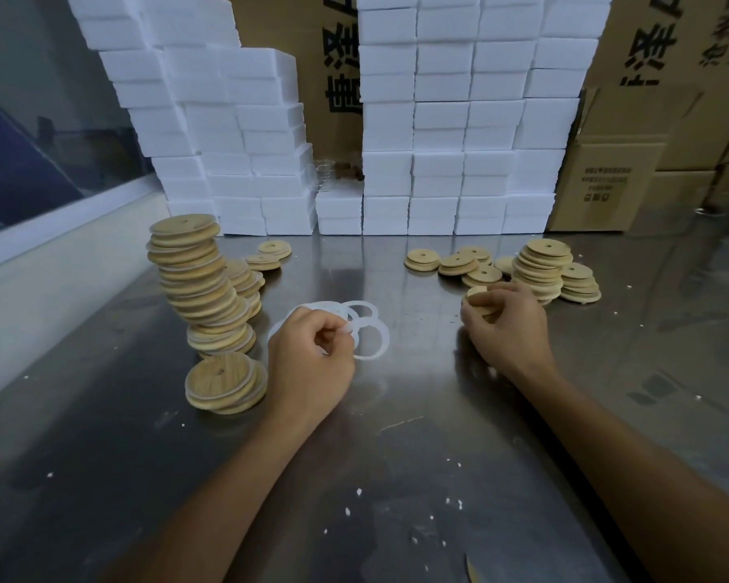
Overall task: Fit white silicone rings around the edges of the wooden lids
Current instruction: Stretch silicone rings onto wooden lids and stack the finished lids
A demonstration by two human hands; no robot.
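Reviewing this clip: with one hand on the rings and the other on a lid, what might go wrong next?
1. The tall lid stack leans and stands close to the left hand; a nudge might topple it.
2. The silicone rings overlap, so the left hand's pinch may lift several at once.
3. The right hand holds the wooden lid only at its edge; it might slip.

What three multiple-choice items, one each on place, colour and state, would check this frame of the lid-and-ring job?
1. The tall leaning stack of lids stands: A) beside the left hand B) beside the right hand C) on the boxes
2. The silicone rings are: A) black B) white C) red
3. The right hand: A) lies flat and empty B) holds a wooden lid C) grips a box

Key: 1 A, the stack rises just outside the left hand; 2 B, they lie pale on the steel table; 3 B, fingers curl round a wooden lid.
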